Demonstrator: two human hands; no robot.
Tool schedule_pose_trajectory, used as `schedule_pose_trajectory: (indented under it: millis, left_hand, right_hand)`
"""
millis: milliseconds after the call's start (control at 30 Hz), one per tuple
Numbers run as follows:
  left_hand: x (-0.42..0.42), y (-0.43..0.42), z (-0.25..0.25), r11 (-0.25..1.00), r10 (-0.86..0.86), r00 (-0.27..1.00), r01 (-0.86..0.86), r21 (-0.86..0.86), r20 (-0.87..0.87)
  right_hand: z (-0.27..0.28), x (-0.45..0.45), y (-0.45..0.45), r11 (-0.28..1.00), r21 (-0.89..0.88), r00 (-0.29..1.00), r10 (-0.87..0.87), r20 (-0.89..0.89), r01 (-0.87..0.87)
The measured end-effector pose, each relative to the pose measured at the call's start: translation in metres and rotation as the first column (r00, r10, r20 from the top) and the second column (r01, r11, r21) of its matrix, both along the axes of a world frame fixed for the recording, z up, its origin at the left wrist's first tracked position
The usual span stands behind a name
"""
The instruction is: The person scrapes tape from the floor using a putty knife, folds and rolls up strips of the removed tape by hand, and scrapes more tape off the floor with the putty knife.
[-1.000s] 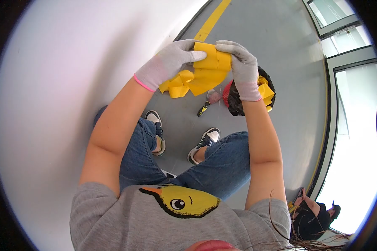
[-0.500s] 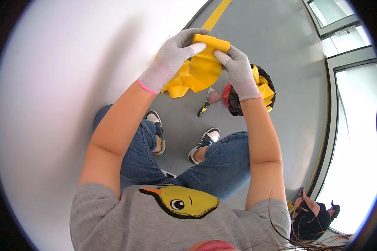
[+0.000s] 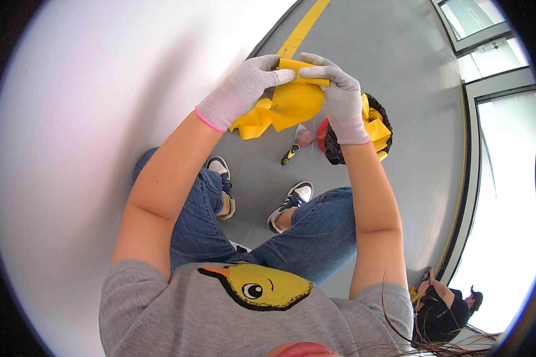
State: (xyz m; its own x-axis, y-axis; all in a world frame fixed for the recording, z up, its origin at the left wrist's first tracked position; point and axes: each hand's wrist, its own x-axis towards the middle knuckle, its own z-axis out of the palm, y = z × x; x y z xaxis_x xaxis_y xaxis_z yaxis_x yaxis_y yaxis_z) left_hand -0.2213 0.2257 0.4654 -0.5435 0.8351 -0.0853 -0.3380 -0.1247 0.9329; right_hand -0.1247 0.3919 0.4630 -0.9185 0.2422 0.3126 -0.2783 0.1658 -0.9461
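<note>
A wide strip of yellow tape [image 3: 299, 106] hangs in loose folds from my two gloved hands, its upper edge rolled over. My left hand [image 3: 259, 74], in a light grey glove with a pink cuff edge, grips the left end of the roll, thumb in front. At the right end, my right hand [image 3: 337, 86] holds the same roll between thumb and fingers. A crumpled part of the tape droops toward the floor at the left. Below it lies a scraper [image 3: 292, 152] with a black and yellow handle, its blade near a small pinkish wad [image 3: 305, 138].
A red bin [image 3: 323, 135] lined with a black bag holds yellow scraps [image 3: 376, 128]. A yellow floor line [image 3: 304, 30] runs ahead beside the white wall [image 3: 89, 149] at left. Glass doors stand at right; another person [image 3: 443, 312] in dark clothes is low at the lower right.
Both hands have come slightly lower and closer to me with the tape. The right hand's fingers have shifted over the top of the roll, nearer the left hand.
</note>
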Motion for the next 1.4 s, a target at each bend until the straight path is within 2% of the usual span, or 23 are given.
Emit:
schedule_pose_trajectory:
  millis: [133,167,233,300,333,433,533,633,667,733,767,833,867,933,967,1033,1067,1133,1167,1233,1333,1367,1400]
  left_hand:
    - [-0.007,-0.002,0.001,0.996,0.055,0.98,-0.067,-0.056,-0.193]
    - [-0.01,-0.002,0.002,0.994,0.081,0.957,-0.098,-0.047,-0.279]
    - [-0.015,-0.003,0.003,0.988,0.129,0.888,-0.154,-0.02,-0.442]
    - [-0.017,-0.006,0.008,0.989,0.088,0.813,-0.138,-0.043,-0.576]
    - [-0.017,-0.006,0.009,0.99,0.066,0.767,-0.132,-0.056,-0.638]
    - [-0.016,-0.006,0.006,0.988,0.08,0.73,-0.146,-0.041,-0.678]
    - [-0.016,-0.003,-0.004,0.999,0.032,0.979,-0.034,-0.007,-0.203]
    - [-0.01,-0.006,0.004,0.973,-0.166,0.956,0.118,0.2,0.243]
    - [-0.01,-0.006,0.005,0.979,-0.127,0.965,0.085,0.183,0.229]
    - [-0.009,-0.004,0.005,0.988,-0.052,0.978,0.021,0.151,0.204]
    - [-0.01,-0.003,0.002,0.994,-0.02,0.998,0.014,0.11,0.06]
    - [-0.015,-0.004,-0.004,0.999,0.03,0.972,-0.023,0.033,-0.233]
    - [-0.014,-0.004,-0.001,0.997,0.066,0.914,-0.074,-0.003,-0.401]
    - [-0.013,-0.003,0.008,0.981,0.106,0.71,-0.19,-0.045,-0.696]
    - [-0.014,-0.003,0.008,0.982,0.118,0.692,-0.188,-0.02,-0.712]
    - [-0.015,-0.001,0.005,0.983,0.14,0.654,-0.18,0.027,-0.743]
    - [-0.014,0.0,0.003,0.981,0.167,0.69,-0.188,0.049,-0.704]
    - [-0.012,0.002,-0.004,0.974,0.218,0.756,-0.209,0.088,-0.617]
    - [-0.011,0.0,-0.002,0.99,0.135,0.865,-0.14,0.025,-0.484]
    - [-0.008,-0.005,0.006,0.998,-0.033,0.985,0.023,-0.06,-0.169]
    - [-0.006,-0.003,0.003,0.981,-0.101,0.968,0.057,0.187,0.232]
    - [-0.008,-0.003,0.0,0.985,-0.071,0.98,0.039,0.169,0.186]
    - [-0.011,-0.003,-0.004,0.988,-0.042,0.989,0.021,0.154,0.139]
  right_hand:
    - [0.005,0.0,0.006,0.99,0.044,0.991,0.13,0.002,-0.13]
    - [0.007,-0.001,0.012,0.964,-0.18,0.979,0.201,0.02,-0.194]
    - [0.013,0.0,0.021,0.761,-0.591,0.941,0.337,0.007,-0.268]
    - [0.016,-0.002,0.016,0.833,-0.549,0.958,0.211,0.195,-0.071]
    - [0.016,-0.003,0.013,0.857,-0.514,0.948,0.142,0.285,0.026]
    - [0.013,0.004,0.001,0.997,-0.07,0.942,0.03,0.335,-0.007]
    - [0.01,0.004,0.001,0.947,0.307,0.977,-0.144,0.159,0.09]
    - [0.01,0.006,0.007,0.757,0.631,0.986,-0.126,-0.108,0.166]
    - [0.01,0.006,0.008,0.671,0.713,0.977,-0.086,-0.195,0.201]
    - [0.012,0.004,0.007,0.665,0.732,0.983,-0.023,-0.182,0.151]
    - [0.012,0.004,0.006,0.659,0.742,0.985,0.009,-0.175,0.125]
    - [0.011,0.004,0.001,0.943,0.329,0.994,-0.078,0.076,0.049]
    - [0.01,0.004,0.0,0.995,0.079,0.976,-0.07,0.208,0.054]
    - [0.012,-0.002,0.004,0.969,-0.241,0.96,0.01,0.281,0.061]
    - [0.012,-0.004,0.006,0.917,-0.392,0.95,0.056,0.307,0.073]
    - [0.001,-0.002,0.003,0.994,-0.084,0.955,-0.044,0.292,0.071]
    - [-0.001,-0.001,0.0,0.995,0.074,0.958,-0.091,0.273,0.074]
    - [0.006,0.002,-0.001,0.975,0.177,0.964,-0.172,0.205,0.136]
    - [0.011,0.004,-0.002,0.959,0.227,0.964,-0.207,0.167,0.167]
    - [0.014,0.008,0.001,0.837,0.503,0.97,-0.242,-0.018,0.218]
    - [0.015,0.008,0.008,0.649,0.714,0.965,-0.16,-0.207,0.261]
    - [0.014,0.007,0.01,0.597,0.755,0.961,-0.12,-0.248,0.27]
    - [0.012,0.007,0.011,0.634,0.736,0.968,-0.097,-0.231,0.239]
